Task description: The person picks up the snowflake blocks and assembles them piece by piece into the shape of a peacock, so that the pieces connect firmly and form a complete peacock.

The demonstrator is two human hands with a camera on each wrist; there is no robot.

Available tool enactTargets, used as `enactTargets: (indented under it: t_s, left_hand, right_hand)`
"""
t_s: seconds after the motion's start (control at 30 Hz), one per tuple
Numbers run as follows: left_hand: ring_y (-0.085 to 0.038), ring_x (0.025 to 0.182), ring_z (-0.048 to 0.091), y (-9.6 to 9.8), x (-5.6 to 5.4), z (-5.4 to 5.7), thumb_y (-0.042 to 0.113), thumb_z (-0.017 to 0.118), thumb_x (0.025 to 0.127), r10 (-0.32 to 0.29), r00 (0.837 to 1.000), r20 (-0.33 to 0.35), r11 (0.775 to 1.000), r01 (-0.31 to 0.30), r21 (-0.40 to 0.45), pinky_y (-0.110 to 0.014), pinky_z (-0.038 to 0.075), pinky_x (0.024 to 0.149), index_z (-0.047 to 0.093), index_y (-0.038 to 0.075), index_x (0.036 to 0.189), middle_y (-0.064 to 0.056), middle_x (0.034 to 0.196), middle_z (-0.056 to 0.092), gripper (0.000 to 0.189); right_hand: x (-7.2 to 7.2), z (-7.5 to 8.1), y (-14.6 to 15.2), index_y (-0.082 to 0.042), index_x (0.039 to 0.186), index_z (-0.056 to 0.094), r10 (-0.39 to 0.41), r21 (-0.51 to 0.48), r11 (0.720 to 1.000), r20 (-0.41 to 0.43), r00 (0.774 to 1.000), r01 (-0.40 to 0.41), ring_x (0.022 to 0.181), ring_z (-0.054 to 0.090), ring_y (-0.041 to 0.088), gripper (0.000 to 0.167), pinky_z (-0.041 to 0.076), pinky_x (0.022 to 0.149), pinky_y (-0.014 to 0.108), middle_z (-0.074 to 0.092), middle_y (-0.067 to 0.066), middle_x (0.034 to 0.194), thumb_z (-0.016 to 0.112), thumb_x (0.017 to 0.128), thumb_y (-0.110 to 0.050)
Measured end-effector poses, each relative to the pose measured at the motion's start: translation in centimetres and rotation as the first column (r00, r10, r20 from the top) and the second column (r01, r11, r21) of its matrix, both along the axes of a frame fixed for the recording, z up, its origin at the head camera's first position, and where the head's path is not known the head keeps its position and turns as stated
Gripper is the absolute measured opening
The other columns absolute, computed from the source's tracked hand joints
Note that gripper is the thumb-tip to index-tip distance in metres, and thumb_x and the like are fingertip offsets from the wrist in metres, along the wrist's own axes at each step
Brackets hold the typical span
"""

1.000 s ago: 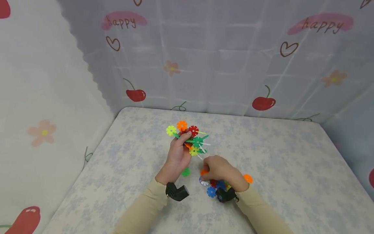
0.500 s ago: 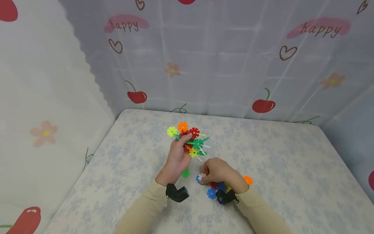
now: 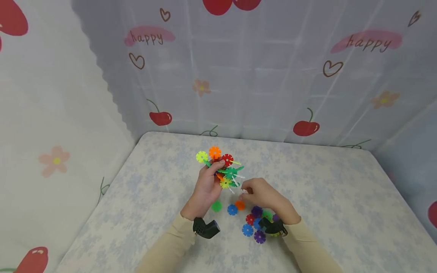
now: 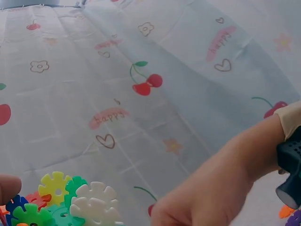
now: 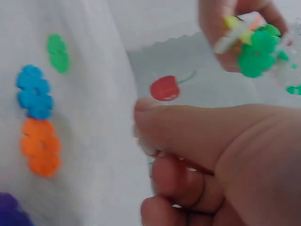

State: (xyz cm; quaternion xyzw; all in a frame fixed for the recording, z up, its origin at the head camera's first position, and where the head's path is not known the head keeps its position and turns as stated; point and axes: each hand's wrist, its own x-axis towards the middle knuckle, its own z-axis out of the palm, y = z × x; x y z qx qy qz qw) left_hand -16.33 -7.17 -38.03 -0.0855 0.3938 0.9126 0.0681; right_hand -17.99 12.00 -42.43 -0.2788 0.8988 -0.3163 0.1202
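Observation:
My left hand (image 3: 207, 180) grips a cluster of interlocked plastic snowflake discs (image 3: 231, 173), thumb on top. Orange, yellow, red, green and white discs stick out of it, and the palm hides its core. White discs (image 4: 96, 205) stand out on its side in the left wrist view. To the right and a little lower, my right hand (image 3: 264, 193) pinches a white snowflake disc (image 5: 148, 148) between thumb and curled fingers, which cover most of it. This hand is close beside the cluster, with a gap between them.
Below the hands lie a loose green disc (image 3: 216, 206), a blue disc (image 3: 232, 209) and an orange disc (image 3: 240, 205). A small pile with red (image 3: 250, 219), blue and purple discs (image 3: 260, 237) sits partly under my right wrist. A printed curtain (image 3: 239, 94) hangs behind the table (image 3: 164, 170).
My right hand has picked the white disc off the blue one and lifted it toward the cluster, uncovering the orange disc. The left hand keeps its grip on the cluster.

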Motion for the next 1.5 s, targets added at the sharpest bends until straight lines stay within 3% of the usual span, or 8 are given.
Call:
enactTargets:
  t_s: [0.2, 0.37, 0.63, 0.87, 1.07, 1.23, 1.4, 1.5]
  left_hand:
    - [-0.011, 0.093, 0.052, -0.1, 0.3, -0.8, 0.004, 0.051, 0.103, -0.093, 0.995, -0.023, 0.995, 0.092, -0.025, -0.017, 0.05, 0.084, 0.044, 0.009, 0.098, 0.002, 0.097, 0.051, 0.01]
    - [-0.009, 0.091, 0.055, 0.1, 0.4, -1.3, 0.004, 0.051, 0.103, -0.169, 0.985, -0.028, 0.982, 0.166, -0.094, -0.016, 0.052, 0.082, 0.041, 0.01, 0.098, 0.003, 0.096, 0.053, 0.012]
    - [-0.009, 0.089, 0.061, 0.2, 0.5, -1.7, 0.01, 0.06, 0.1, -0.285, 0.956, -0.065, 0.9, 0.244, -0.361, -0.017, 0.056, 0.082, 0.049, 0.004, 0.109, 0.001, 0.098, 0.06, 0.016]
    - [-0.012, 0.088, 0.061, 0.0, 0.5, -1.7, 0.013, 0.063, 0.098, -0.299, 0.951, -0.075, 0.851, 0.23, -0.472, -0.02, 0.054, 0.082, 0.05, 0.004, 0.105, -0.001, 0.097, 0.063, 0.017]
    - [-0.011, 0.082, 0.061, -0.2, 0.4, -1.4, 0.012, 0.063, 0.098, -0.317, 0.944, -0.087, 0.837, 0.235, -0.495, -0.023, 0.05, 0.078, 0.055, 0.004, 0.096, 0.004, 0.085, 0.065, 0.012]
    - [-0.012, 0.078, 0.061, -0.4, 0.5, -1.3, 0.014, 0.064, 0.098, -0.342, 0.934, -0.106, 0.813, 0.238, -0.531, -0.024, 0.049, 0.074, 0.06, 0.0, 0.098, 0.005, 0.081, 0.067, 0.015]
    - [-0.013, 0.075, 0.06, -0.5, 0.5, -1.4, 0.02, 0.068, 0.097, -0.366, 0.926, -0.089, 0.762, 0.243, -0.6, -0.026, 0.051, 0.073, 0.065, -0.004, 0.101, 0.004, 0.08, 0.069, 0.025]
    - [-0.014, 0.073, 0.06, -0.6, 0.3, -1.7, 0.022, 0.07, 0.096, -0.365, 0.927, -0.081, 0.747, 0.24, -0.62, -0.026, 0.052, 0.072, 0.066, -0.003, 0.1, 0.003, 0.079, 0.068, 0.026]
  right_hand:
    - [0.5, 2.0, 1.5, -0.01, 0.096, 0.07, -0.15, -0.124, 0.983, -0.099, 0.984, 0.137, 0.062, 0.046, 0.009, 0.008, 0.044, 0.057, 0.023, 0.057, -0.001, 0.072, 0.063, 0.1, -0.013]
    - [1.4, 3.2, 2.4, -0.007, 0.109, 0.072, -0.239, -0.234, 0.95, -0.123, 0.963, 0.206, 0.075, 0.06, 0.014, 0.015, 0.052, 0.065, 0.025, 0.072, 0.004, 0.089, 0.058, 0.103, -0.012]
    - [2.7, 4.3, 2.7, -0.006, 0.109, 0.073, -0.232, -0.318, 0.937, -0.252, 0.939, 0.146, 0.076, 0.061, 0.009, 0.014, 0.052, 0.062, 0.024, 0.073, 0.003, 0.089, 0.063, 0.1, -0.008]
    - [3.1, 4.7, 2.7, -0.006, 0.11, 0.074, -0.216, -0.299, 0.947, -0.316, 0.924, 0.12, 0.078, 0.065, 0.012, 0.016, 0.055, 0.065, 0.025, 0.076, 0.004, 0.093, 0.062, 0.099, -0.005]
    - [3.1, 4.8, 2.4, -0.004, 0.109, 0.075, -0.198, -0.265, 0.959, -0.367, 0.909, 0.102, 0.079, 0.067, 0.014, 0.016, 0.058, 0.071, 0.027, 0.076, 0.004, 0.095, 0.064, 0.098, -0.003]
    - [3.2, 4.7, 2.1, -0.006, 0.108, 0.076, -0.175, -0.207, 0.974, -0.443, 0.879, 0.089, 0.078, 0.066, 0.012, 0.016, 0.061, 0.073, 0.031, 0.075, 0.005, 0.097, 0.067, 0.095, -0.001]
    - [3.5, 4.9, 1.8, -0.007, 0.105, 0.077, -0.156, -0.109, 0.987, -0.517, 0.842, 0.116, 0.081, 0.069, 0.015, 0.014, 0.062, 0.075, 0.033, 0.076, 0.003, 0.096, 0.071, 0.093, -0.004]
    - [3.7, 5.1, 1.5, -0.008, 0.103, 0.078, -0.133, -0.051, 0.991, -0.55, 0.825, 0.126, 0.083, 0.071, 0.016, 0.012, 0.062, 0.077, 0.035, 0.077, 0.003, 0.094, 0.073, 0.092, -0.006]
